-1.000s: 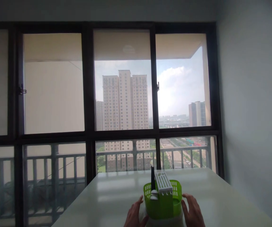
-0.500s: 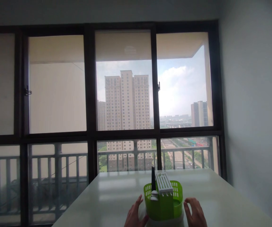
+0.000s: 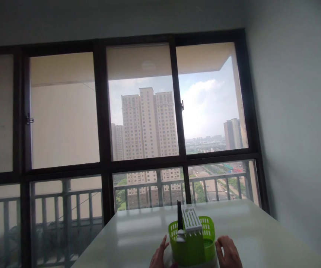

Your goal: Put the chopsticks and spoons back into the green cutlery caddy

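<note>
A bright green plastic basket (image 3: 188,255) with slotted sides stands on the pale table. Across its top rests a white slotted rack (image 3: 191,219). Beside the rack, a dark upright handle (image 3: 180,216) sticks up, and a white rounded piece (image 3: 181,235), perhaps spoon heads, sits at the basket's left rim. My left hand (image 3: 158,256) is just left of the basket, fingers apart and nothing held. On the other side my right hand (image 3: 228,254) is close to the basket wall, loosely bent, thumb apart from the fingers. Whether either hand touches the basket, I cannot tell.
The glossy pale table (image 3: 138,227) stretches to a dark-framed window (image 3: 104,163). Behind the glass are a balcony railing (image 3: 146,191) and tall buildings (image 3: 149,126). A plain wall (image 3: 294,130) stands to the right.
The view has tilted and shifted slightly, so the basket and hands appear a little lower. Both hands stay at the basket's sides, with the right hand slightly closer to it.
</note>
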A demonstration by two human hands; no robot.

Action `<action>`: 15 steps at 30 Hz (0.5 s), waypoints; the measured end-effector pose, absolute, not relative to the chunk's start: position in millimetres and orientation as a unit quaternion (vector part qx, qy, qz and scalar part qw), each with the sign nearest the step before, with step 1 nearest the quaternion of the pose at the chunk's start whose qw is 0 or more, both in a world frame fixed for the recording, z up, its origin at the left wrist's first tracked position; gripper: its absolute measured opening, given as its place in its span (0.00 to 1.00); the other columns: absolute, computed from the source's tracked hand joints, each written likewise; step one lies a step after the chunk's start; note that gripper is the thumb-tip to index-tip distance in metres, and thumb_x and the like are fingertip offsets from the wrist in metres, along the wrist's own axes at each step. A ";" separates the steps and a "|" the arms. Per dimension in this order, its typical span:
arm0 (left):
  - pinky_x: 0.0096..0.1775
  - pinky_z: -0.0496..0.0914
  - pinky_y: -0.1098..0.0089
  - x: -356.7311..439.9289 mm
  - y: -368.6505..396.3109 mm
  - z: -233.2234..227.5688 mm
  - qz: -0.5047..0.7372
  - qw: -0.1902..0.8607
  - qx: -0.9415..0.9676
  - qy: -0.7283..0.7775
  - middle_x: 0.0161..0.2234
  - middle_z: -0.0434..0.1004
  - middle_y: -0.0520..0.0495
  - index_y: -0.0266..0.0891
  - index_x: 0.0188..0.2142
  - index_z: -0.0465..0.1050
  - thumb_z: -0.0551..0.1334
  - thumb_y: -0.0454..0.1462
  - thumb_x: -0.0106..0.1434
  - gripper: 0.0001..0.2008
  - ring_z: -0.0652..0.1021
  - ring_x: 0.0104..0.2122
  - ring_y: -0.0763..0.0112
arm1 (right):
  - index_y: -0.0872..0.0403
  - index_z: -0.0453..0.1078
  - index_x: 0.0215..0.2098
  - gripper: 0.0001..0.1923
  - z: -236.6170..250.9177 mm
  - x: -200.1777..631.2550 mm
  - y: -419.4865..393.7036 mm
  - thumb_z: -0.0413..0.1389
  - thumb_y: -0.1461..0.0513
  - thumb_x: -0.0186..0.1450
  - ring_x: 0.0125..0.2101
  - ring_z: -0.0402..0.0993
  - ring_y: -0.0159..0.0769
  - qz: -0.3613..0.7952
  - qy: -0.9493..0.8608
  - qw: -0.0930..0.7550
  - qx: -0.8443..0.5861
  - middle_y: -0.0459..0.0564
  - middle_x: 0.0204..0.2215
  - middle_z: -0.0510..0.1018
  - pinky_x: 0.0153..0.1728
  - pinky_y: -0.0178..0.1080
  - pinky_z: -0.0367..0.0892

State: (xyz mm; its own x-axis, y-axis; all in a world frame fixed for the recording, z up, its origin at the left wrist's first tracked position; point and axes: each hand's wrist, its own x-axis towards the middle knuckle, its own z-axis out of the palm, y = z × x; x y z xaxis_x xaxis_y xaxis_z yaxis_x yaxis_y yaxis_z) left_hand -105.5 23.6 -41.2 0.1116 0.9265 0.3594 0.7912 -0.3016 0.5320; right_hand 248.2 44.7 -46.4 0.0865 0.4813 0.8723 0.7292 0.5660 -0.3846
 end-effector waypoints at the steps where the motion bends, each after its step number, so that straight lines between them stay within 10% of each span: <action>1: 0.61 0.69 0.46 -105.0 22.3 -41.0 0.329 0.106 0.736 0.582 0.64 0.72 0.39 0.47 0.73 0.50 0.67 0.53 0.52 0.52 0.70 0.64 0.39 | 0.50 0.66 0.31 0.19 -45.7 247.1 43.7 0.46 0.51 0.76 0.30 0.70 0.40 -0.102 -0.667 0.580 -0.457 0.48 0.28 0.72 0.34 0.41 0.66; 15: 0.63 0.67 0.47 -102.6 2.2 -37.4 0.402 0.175 0.694 0.571 0.64 0.72 0.37 0.42 0.70 0.59 0.66 0.56 0.54 0.48 0.70 0.64 0.42 | 0.49 0.70 0.33 0.19 -36.6 258.7 18.8 0.50 0.46 0.72 0.35 0.74 0.45 -0.016 -0.643 0.585 -0.495 0.52 0.32 0.76 0.37 0.44 0.72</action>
State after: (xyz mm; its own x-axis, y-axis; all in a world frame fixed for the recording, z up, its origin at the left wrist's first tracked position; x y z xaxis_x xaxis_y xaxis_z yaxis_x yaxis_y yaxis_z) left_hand -102.6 2.2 -37.4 0.0252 0.9331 0.3588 0.6517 -0.2875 0.7019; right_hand 258.7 18.8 -36.6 0.1734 0.6170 0.7676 0.6543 0.5104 -0.5580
